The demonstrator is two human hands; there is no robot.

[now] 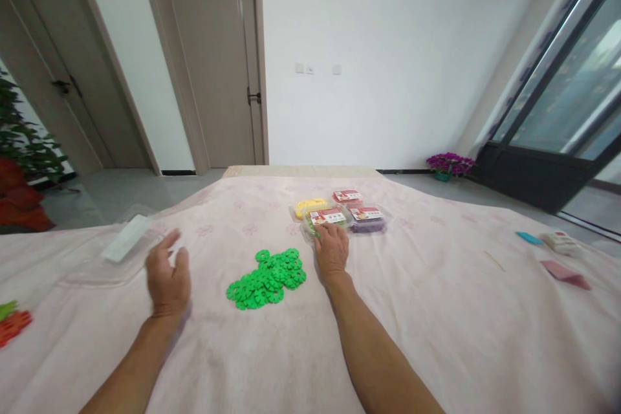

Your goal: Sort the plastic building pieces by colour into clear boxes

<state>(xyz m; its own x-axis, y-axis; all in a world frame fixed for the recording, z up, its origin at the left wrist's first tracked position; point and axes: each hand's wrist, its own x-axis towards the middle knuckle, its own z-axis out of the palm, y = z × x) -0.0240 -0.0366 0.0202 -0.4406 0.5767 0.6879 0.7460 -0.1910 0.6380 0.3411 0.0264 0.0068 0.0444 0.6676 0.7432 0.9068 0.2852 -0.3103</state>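
Observation:
A heap of several green plastic flower-shaped pieces (266, 278) lies on the pink cloth (272, 349) between my hands. My right hand (332, 250) reaches past the heap and its fingers rest on the near edge of a clear lidded box (328, 217) with a red and white label. Whether those fingers grip the box is hidden. My left hand (168, 277) hovers open to the left of the heap, fingers apart, holding nothing. Just beyond it lies a clear lid with a white label (127, 239).
Three more clear boxes stand by the first: yellow pieces (309, 206), red label (347, 196), purple pieces (367, 218). Red and green pieces (13, 323) lie at the left edge. A blue card (528, 238), a small box (560, 242) and a pink item (565, 272) lie at right.

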